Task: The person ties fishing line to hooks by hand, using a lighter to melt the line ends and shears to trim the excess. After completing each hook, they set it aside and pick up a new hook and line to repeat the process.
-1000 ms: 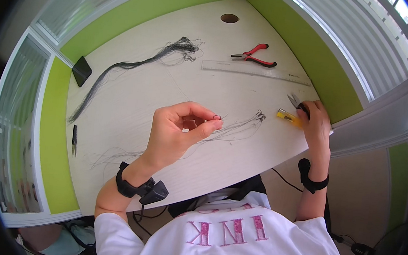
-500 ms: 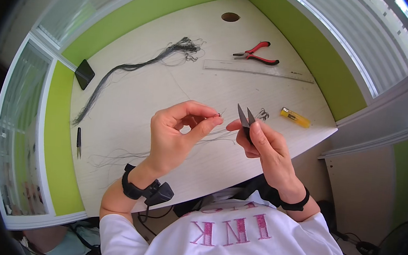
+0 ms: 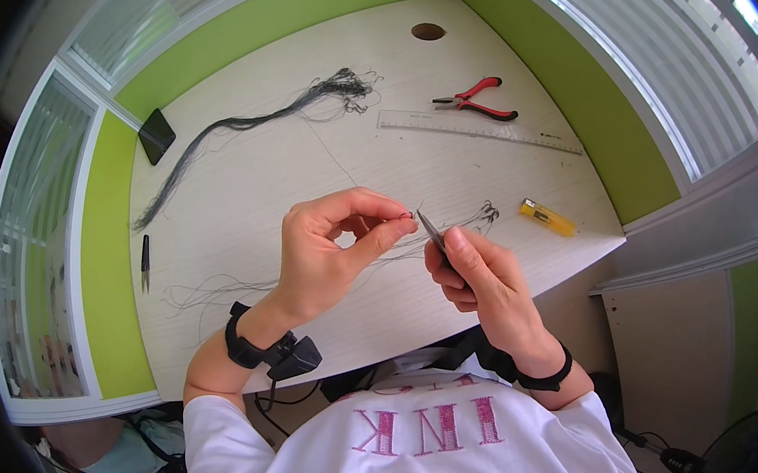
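My left hand (image 3: 332, 246) is raised over the white desk (image 3: 248, 178), pinching a small dark hook (image 3: 408, 214) between thumb and forefinger, with thin line trailing from it. My right hand (image 3: 475, 278) grips small black thread snips (image 3: 432, 230). The blades are closed together and their tip sits right at the hook. A small bunch of hooks on line (image 3: 485, 214) lies on the desk just behind my hands.
A long dark bundle of line (image 3: 244, 121) lies across the desk's left half. Red-handled pliers (image 3: 476, 101) and a clear ruler (image 3: 480, 131) lie at the back, a yellow lighter (image 3: 547, 218) at the right edge. A second black snips (image 3: 147, 262) and a black phone (image 3: 156, 136) lie at left.
My right hand picked up the snips by the lighter, brought them to my left hand, and their blades went from apart to closed at the hook. My left hand stayed put.
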{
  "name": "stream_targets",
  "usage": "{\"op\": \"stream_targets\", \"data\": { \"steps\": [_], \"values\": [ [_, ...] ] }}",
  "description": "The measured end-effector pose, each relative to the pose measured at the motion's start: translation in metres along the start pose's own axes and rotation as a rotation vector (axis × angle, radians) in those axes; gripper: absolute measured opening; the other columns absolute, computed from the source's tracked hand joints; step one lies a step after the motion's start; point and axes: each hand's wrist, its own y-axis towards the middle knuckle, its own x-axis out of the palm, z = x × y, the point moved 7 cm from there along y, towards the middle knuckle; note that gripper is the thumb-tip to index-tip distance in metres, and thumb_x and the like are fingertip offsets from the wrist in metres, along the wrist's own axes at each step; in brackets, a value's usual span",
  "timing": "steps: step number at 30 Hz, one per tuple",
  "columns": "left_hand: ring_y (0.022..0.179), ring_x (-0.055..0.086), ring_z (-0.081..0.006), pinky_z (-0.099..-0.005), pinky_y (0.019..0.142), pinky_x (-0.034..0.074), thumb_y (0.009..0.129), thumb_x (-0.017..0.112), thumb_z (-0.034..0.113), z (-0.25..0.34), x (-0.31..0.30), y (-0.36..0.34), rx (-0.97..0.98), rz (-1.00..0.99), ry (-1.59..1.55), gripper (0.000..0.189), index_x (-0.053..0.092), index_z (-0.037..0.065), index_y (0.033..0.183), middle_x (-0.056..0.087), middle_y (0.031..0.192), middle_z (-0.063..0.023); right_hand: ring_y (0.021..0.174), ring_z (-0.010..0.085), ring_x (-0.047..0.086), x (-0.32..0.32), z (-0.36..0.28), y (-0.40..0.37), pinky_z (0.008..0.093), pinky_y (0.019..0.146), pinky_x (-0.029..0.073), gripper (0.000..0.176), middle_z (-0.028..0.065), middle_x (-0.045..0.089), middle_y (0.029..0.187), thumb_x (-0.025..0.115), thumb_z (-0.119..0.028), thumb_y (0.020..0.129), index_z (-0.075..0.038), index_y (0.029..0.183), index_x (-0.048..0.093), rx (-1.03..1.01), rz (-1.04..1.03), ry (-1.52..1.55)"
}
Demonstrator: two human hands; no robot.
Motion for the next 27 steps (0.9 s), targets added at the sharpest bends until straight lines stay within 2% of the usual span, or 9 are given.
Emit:
{"op": "stream_targets", "data": {
  "steps": [14, 16, 26, 27],
  "values": [
    [0.078, 0.065, -0.0178, -0.0258, 0.069, 0.053, 0.079, 0.064, -0.006, -0.0046, 0.0042, 0.0007, 0.002, -0.047, 0.006, 0.009, 0.063, -0.005, 0.088, 0.064, 0.085, -0.0113, 0.055, 0.0037, 0.025, 0.0003, 0.0016, 0.0013, 0.0191, 0.047, 0.022, 0.041, -0.0057, 0.036, 0.065, 0.042, -0.042, 0.096, -0.007, 0.078, 0.05, 0.026, -0.011, 0.037],
    [0.062, 0.056, -0.0048, -0.0179, 0.054, 0.043, 0.079, 0.069, 0.005, -0.006, 0.0025, 0.0013, 0.057, 0.007, -0.061, 0.008, 0.067, 0.003, 0.086, 0.068, 0.08, -0.0023, 0.054, 0.0033, 0.024, 0.0003, 0.0021, 0.0013, 0.0191, 0.046, 0.021, 0.041, -0.0061, 0.036, 0.064, 0.042, -0.042, 0.096, -0.007, 0.078, 0.049, 0.041, -0.014, 0.056],
    [0.066, 0.057, -0.0054, -0.0183, 0.055, 0.043, 0.078, 0.068, 0.002, -0.001, 0.0028, 0.0033, 0.105, -0.03, -0.015, 0.007, 0.066, 0.004, 0.084, 0.066, 0.082, -0.0024, 0.052, 0.0024, 0.022, 0.0007, 0.0062, -0.0001, 0.0191, 0.043, 0.016, 0.041, -0.0076, 0.03, 0.061, 0.042, -0.042, 0.096, -0.008, 0.076, 0.049, 0.094, -0.047, 0.126],
    [0.072, 0.058, -0.0089, -0.0202, 0.06, 0.045, 0.077, 0.066, -0.003, -0.0003, 0.0039, 0.0034, 0.11, -0.063, -0.021, 0.009, 0.064, 0.002, 0.085, 0.065, 0.085, -0.0059, 0.052, 0.0024, 0.022, 0.001, 0.007, -0.0006, 0.0191, 0.043, 0.016, 0.041, -0.0077, 0.029, 0.061, 0.042, -0.043, 0.096, -0.008, 0.076, 0.049, 0.102, -0.056, 0.138]
  ]
}}
